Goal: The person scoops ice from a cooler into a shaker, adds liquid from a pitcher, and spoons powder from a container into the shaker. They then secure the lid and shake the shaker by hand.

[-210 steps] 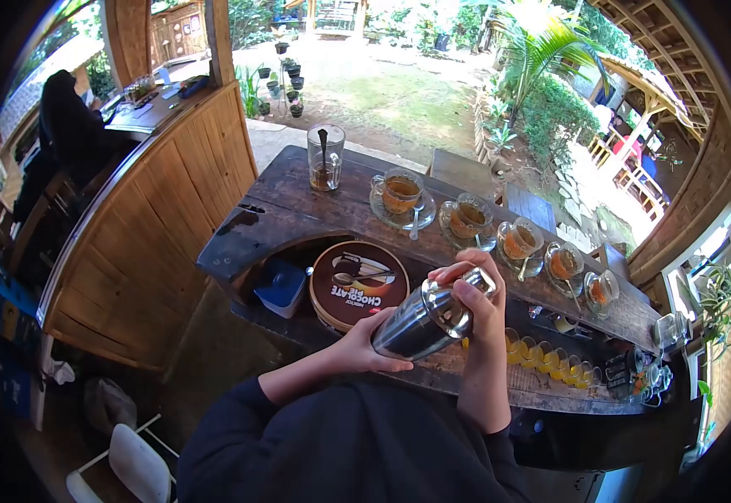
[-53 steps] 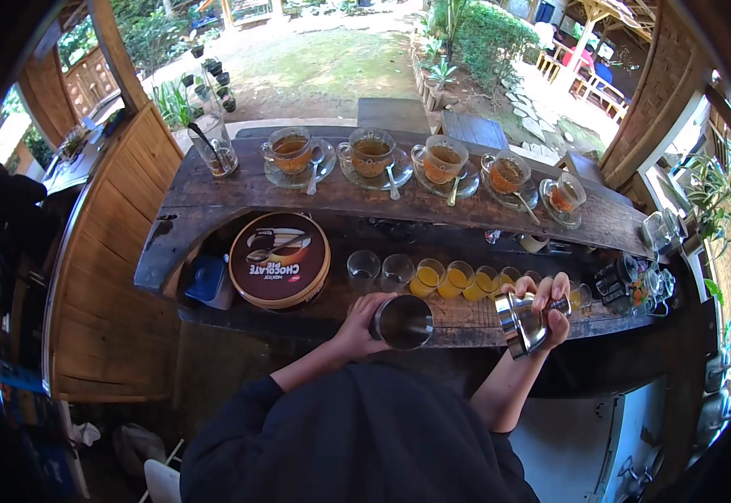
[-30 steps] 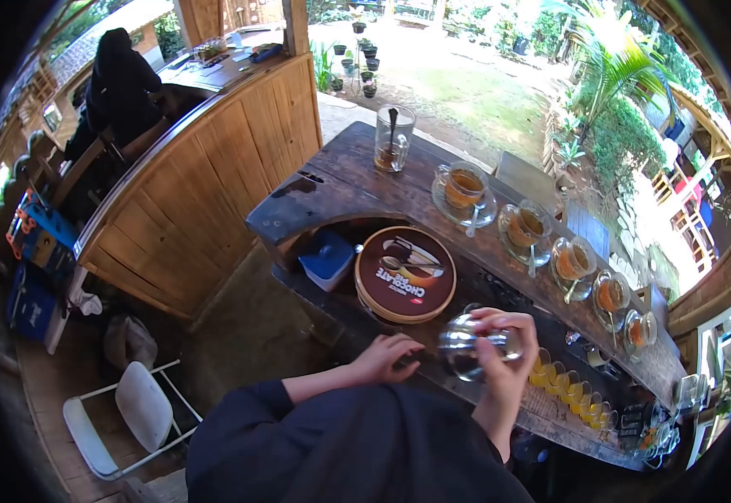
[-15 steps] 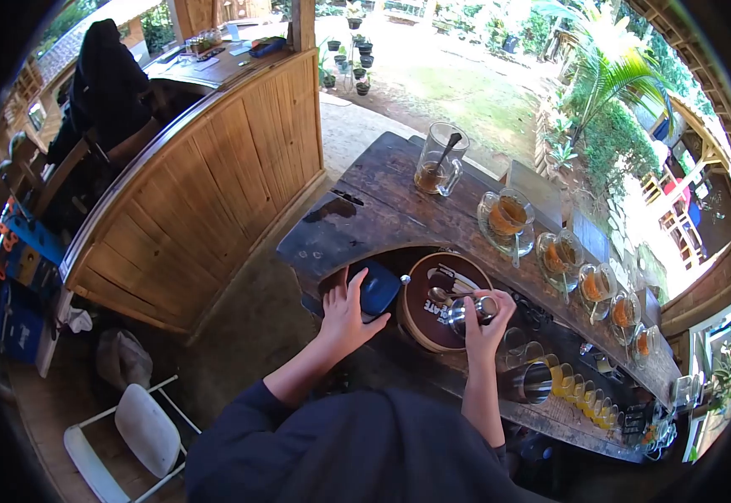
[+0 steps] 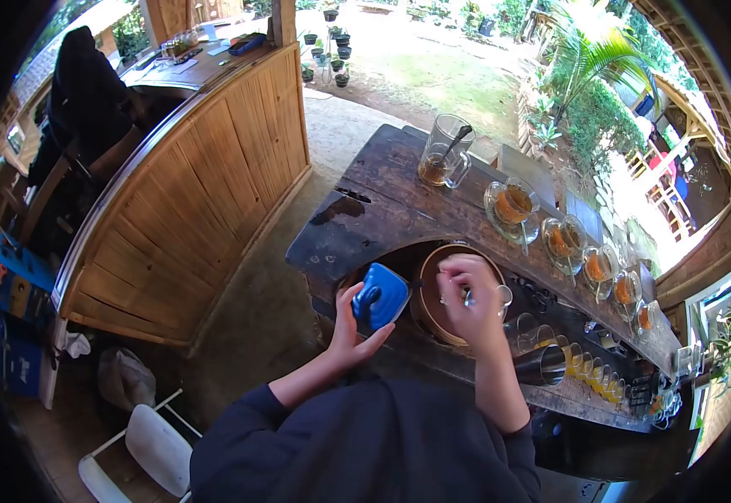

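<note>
- Looks from the wearer's head, forward and down, past the dark torso (image 5: pixel 365 444) at the near edge.
- Shows the left hand (image 5: pixel 347 337) and right hand (image 5: pixel 474 306) at close range, around the middle.
- Faces the dark wooden counter (image 5: pixel 395 197), slanting away to the right.
- Reaches a panelled partition (image 5: pixel 193 218) on the left and a sunlit garden (image 5: pixel 457 84) far off.
- Curves wide, as through a fisheye lens.

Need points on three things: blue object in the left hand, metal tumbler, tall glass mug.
Blue object (image 5: pixel 388 295): head view, middle of its upturned face.
Metal tumbler (image 5: pixel 535 366): head view, side wall near the open mouth.
Tall glass mug (image 5: pixel 436 152): head view, front wall.
</note>
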### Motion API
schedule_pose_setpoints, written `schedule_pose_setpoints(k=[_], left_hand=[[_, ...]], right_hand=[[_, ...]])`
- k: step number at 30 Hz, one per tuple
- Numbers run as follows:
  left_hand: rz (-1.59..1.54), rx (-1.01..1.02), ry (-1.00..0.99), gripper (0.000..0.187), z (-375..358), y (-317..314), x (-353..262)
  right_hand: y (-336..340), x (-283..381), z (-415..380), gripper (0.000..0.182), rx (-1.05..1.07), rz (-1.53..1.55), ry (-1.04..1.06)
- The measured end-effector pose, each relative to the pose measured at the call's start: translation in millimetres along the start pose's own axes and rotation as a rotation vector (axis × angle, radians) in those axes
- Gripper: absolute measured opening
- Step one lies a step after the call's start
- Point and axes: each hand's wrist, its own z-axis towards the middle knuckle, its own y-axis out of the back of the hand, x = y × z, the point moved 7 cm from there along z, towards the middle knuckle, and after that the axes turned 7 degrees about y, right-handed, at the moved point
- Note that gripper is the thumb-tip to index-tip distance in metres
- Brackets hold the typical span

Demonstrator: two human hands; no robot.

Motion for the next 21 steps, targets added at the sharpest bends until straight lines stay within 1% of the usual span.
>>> schedule_pose_setpoints(k=[1,2,3,5,6,8,9,11,12,16,18,19,21], left_hand=[[-0.011,-0.029,-0.037,0.082,-6,5,3],[-0.021,-0.061,-0.075,0.083,-11,9,5],[-0.022,-0.065,-0.077,0.083,-14,9,6],[-0.271,-0.091,-0.143,0.084,-22,17,3],[-0.287,-0.071,-0.172,0.082,-25,19,1],[-0.334,-0.053,-0.155,0.081,-29,25,-1],[-0.385,-0.026,-0.143,0.08,-31,26,-1],[-0.423,-0.026,-0.132,0.079,-34,28,2],[-0.465,-0.015,-0.124,0.078,-35,29,2],[-0.543,-0.042,-0.104,0.076,-34,34,-2],[-0.547,-0.059,-0.09,0.076,-34,36,2],[-0.546,-0.061,-0.089,0.076,-33,36,2],[-0.605,-0.078,-0.048,0.077,-32,36,8]], right_hand=[[-21,-14,1,0.021,0.139,-0.045,-0.025],[-41,-31,-4,0.027,0.381,-0.036,-0.228],[-55,-47,-15,0.033,0.507,-0.217,-0.061],[-70,-55,-27,0.038,0.62,-0.322,-0.113],[-73,-56,-27,0.038,0.627,-0.316,-0.108],[-78,-62,-27,0.041,0.688,-0.426,-0.123],[-80,-63,-25,0.041,0.696,-0.42,-0.118],[-76,-67,-17,0.04,0.58,-0.312,-0.185],[-76,-71,-18,0.038,0.571,-0.308,-0.189],[-75,-68,-13,0.033,0.609,-0.299,-0.183],[-78,-60,-12,0.026,0.704,-0.105,-0.29],[-81,-58,-12,0.026,0.705,-0.104,-0.289],[-81,-45,-6,0.02,0.479,0.135,-0.215]])
